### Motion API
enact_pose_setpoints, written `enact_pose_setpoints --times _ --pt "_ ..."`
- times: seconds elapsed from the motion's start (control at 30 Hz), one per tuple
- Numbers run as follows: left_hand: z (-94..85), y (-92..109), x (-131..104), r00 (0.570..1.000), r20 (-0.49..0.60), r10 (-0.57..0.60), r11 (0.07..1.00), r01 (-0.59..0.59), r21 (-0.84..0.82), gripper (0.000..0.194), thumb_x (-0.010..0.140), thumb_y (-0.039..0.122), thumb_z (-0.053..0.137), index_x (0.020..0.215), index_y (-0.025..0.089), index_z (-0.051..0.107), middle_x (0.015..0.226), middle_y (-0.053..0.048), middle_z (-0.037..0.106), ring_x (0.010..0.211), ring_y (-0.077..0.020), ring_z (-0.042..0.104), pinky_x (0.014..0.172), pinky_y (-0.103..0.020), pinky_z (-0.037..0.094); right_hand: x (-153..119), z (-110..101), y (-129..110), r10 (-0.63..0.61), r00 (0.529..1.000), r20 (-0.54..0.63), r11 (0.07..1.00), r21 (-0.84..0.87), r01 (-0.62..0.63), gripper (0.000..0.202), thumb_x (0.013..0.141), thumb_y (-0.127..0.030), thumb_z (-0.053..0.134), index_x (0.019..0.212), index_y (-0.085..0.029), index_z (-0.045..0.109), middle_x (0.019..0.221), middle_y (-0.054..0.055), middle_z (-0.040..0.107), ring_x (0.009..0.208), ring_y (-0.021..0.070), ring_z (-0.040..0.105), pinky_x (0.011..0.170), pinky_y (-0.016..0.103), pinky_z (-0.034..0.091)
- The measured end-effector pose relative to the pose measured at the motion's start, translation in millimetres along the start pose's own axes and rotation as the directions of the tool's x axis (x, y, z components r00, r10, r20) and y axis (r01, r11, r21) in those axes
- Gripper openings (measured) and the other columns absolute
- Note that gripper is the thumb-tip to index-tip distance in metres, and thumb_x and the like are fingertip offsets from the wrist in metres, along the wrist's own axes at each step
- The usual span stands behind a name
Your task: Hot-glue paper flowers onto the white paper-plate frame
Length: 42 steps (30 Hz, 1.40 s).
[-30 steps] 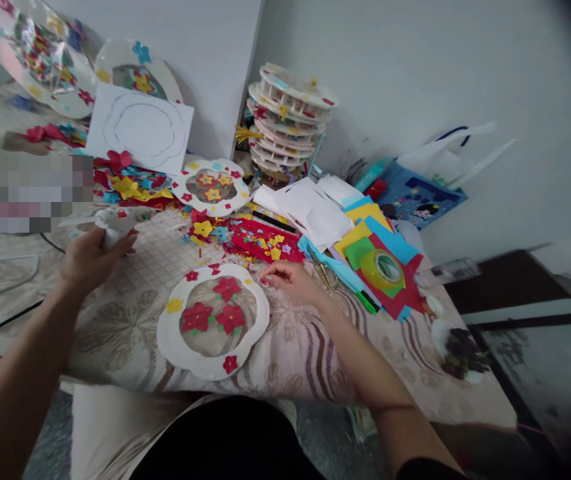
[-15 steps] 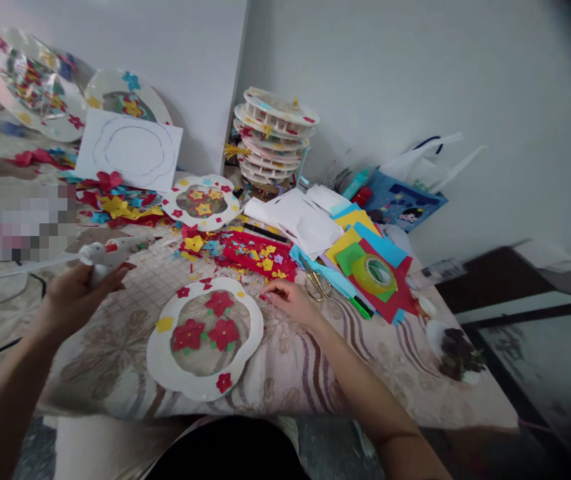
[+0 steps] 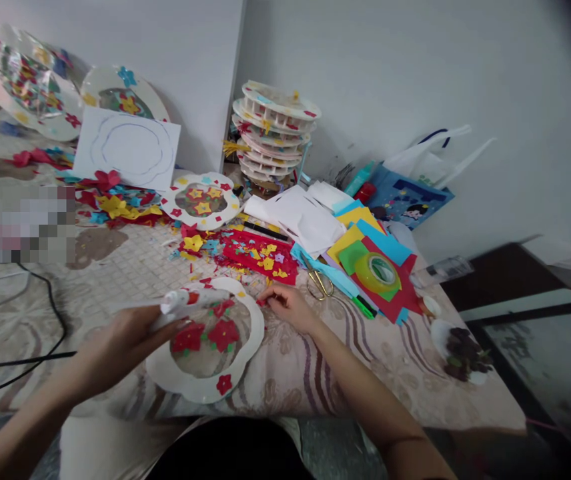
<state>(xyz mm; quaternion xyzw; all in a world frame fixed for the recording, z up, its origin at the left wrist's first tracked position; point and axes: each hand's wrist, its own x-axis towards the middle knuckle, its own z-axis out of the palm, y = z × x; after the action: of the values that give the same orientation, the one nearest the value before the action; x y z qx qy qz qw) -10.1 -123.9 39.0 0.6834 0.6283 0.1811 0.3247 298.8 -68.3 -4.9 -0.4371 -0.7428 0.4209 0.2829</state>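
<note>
My left hand [image 3: 133, 333] is closed around a white hot glue gun [image 3: 190, 300], which hangs over the upper left part of a white scalloped ring [image 3: 163, 377]. The ring lies flat near the table's front edge and has a clear middle carrying red paper flowers [image 3: 224, 335] with green leaves. Small red and yellow pieces sit on its rim; the glue gun and hand hide part of the left side. To the right of the ring, my right hand [image 3: 290, 308] pinches a small red paper piece [image 3: 262, 302] between its fingertips.
Beyond the ring lie a red sheet with cut paper flowers [image 3: 265, 257], gold-handled scissors [image 3: 320, 285] and a smaller decorated ring [image 3: 170, 208]. Tape [image 3: 378, 272] rests on coloured paper at the right. Stacked rings [image 3: 278, 123] stand at the back; a black cord [image 3: 58, 313] crosses the left.
My left hand has carried the glue gun rightward from the left of the table to above the ring. My right hand stays near the ring's right edge, the red piece now showing more clearly.
</note>
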Motion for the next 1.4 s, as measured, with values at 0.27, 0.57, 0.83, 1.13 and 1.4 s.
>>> enact_pose_setpoints --times 0.27,0.57,0.83,1.13,1.4 --pt "27.6 45.0 12.9 0.933 0.234 0.274 0.916 -0.327 0.234 0.036 0.086 0.053 0.039 0.08 0.023 0.059 0.071 -0.005 0.065 0.064 -0.0205 0.059 0.06 -0.033 0.041 -6.8 0.2 11.2 0.084 0.991 -0.107 0.989 0.133 -0.069 0.021 0.082 -0.015 0.046 0.092 -0.018 0.064 0.087 0.003 0.066 0.066 0.0111 0.055 0.061 0.023 0.043" --pt "27.2 70.7 19.4 0.922 0.254 0.291 0.849 -0.372 0.376 0.032 0.091 0.039 0.036 0.101 0.017 0.057 0.088 -0.008 0.067 0.082 -0.0242 0.065 0.069 -0.034 0.045 -9.2 -3.8 7.9 0.096 0.986 -0.139 0.987 0.14 -0.076 0.02 0.081 -0.016 0.047 0.09 -0.017 0.065 0.082 0.002 0.064 0.064 0.0099 0.052 0.06 0.021 0.04" --pt "25.5 75.4 18.2 0.916 0.322 0.24 0.837 -0.363 0.409 0.034 0.091 0.041 0.034 0.098 0.017 0.057 0.093 -0.011 0.067 0.086 -0.0272 0.065 0.073 -0.039 0.046 -9.5 -1.6 12.0 0.082 0.991 -0.109 0.984 0.165 -0.063 0.021 0.081 -0.014 0.047 0.091 -0.017 0.064 0.083 0.002 0.064 0.064 0.0096 0.053 0.059 0.021 0.04" --pt "25.2 75.2 17.3 0.922 0.304 0.239 0.861 -0.346 0.373 0.032 0.09 0.04 0.036 0.097 0.017 0.058 0.095 -0.011 0.067 0.085 -0.0254 0.064 0.073 -0.036 0.046 -10.8 0.5 9.8 0.113 0.985 -0.129 0.97 0.227 -0.082 0.019 0.081 -0.014 0.047 0.092 -0.017 0.063 0.078 0.001 0.062 0.063 0.0093 0.054 0.06 0.021 0.042" --pt "25.2 75.8 20.7 0.919 0.315 0.236 0.866 -0.346 0.361 0.035 0.09 0.043 0.035 0.096 0.018 0.058 0.091 -0.01 0.067 0.083 -0.0258 0.064 0.073 -0.037 0.045 -10.4 -1.1 7.4 0.097 0.986 -0.139 0.981 0.181 -0.071 0.02 0.08 -0.014 0.047 0.09 -0.018 0.064 0.08 0.001 0.063 0.065 0.0096 0.054 0.061 0.021 0.042"
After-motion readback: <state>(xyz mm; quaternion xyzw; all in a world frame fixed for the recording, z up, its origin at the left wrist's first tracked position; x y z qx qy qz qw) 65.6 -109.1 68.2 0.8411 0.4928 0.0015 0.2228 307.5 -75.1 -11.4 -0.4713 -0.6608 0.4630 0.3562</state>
